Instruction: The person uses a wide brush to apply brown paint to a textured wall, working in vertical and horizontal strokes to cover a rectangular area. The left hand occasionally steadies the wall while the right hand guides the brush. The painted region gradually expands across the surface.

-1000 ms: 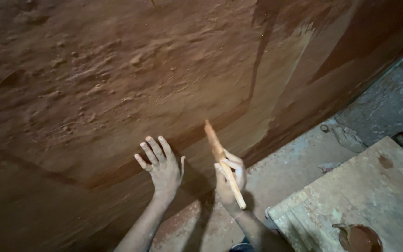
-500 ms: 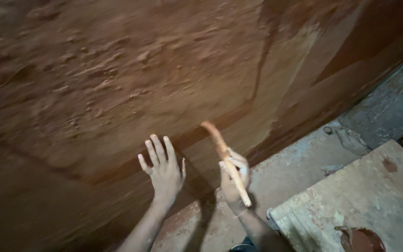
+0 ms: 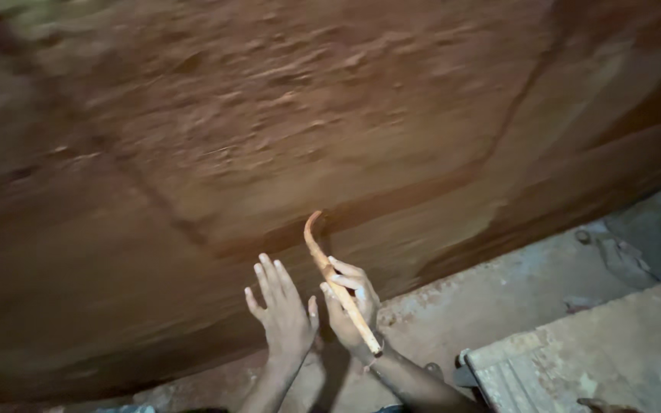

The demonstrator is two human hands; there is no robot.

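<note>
The right hand closes its grip around a thin curved stick, tip against the reddish mud wall. The left hand is open, fingers spread, probably steadying against the wall.

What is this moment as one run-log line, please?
left hand: open, flat on mud wall | right hand: holds curved wooden tool, tip at wall

A rough reddish-brown plastered wall is seen across most of the view, crossed by dark seams and lit unevenly. At its foot a pale, dusty strip of concrete floor is laid bare. A stained grey board is set in the lower right corner, near the floor strip.
</note>
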